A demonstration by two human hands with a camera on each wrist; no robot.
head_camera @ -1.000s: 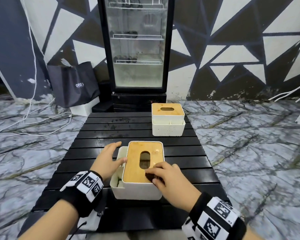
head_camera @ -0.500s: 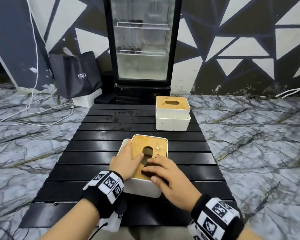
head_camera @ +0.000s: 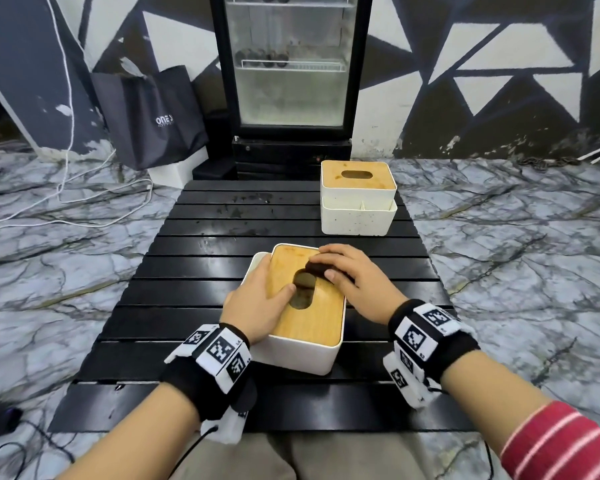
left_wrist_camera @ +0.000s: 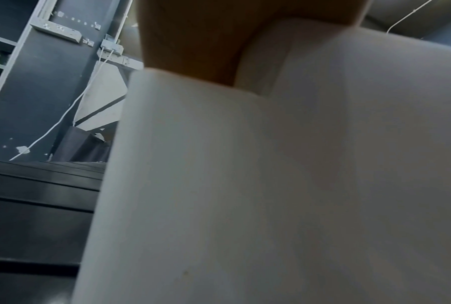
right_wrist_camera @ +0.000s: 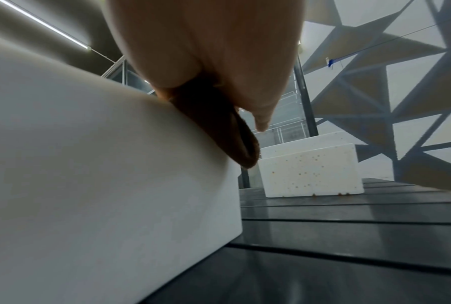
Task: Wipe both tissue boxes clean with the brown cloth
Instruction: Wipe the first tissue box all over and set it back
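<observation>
The near tissue box (head_camera: 309, 323), white with a wooden lid and an oval slot, sits at the middle of the black slatted table (head_camera: 194, 271). My left hand (head_camera: 260, 303) grips its left side, thumb on the lid at the slot's edge. In the left wrist view, the box's white wall (left_wrist_camera: 245, 185) fills the picture. My right hand (head_camera: 347, 275) holds the folded brown cloth (head_camera: 317, 269) and presses it on the lid's far right part. The cloth (right_wrist_camera: 219, 127) shows pinched under the fingers at the box's rim (right_wrist_camera: 102, 174). The second tissue box (head_camera: 357, 199) stands at the table's far right, its white wall speckled with brown spots (right_wrist_camera: 310, 170).
A glass-door fridge (head_camera: 291, 71) stands just behind the table. A dark shopping bag (head_camera: 153, 116) leans on the wall at the left, over a white box. White cables (head_camera: 66, 195) trail over the marble floor. Wet marks (head_camera: 250, 202) dot the far slats.
My right hand has slid the cloth from the lid's near end to its far right part. My left hand has shifted from the box's left edge onto the lid, thumb at the slot.
</observation>
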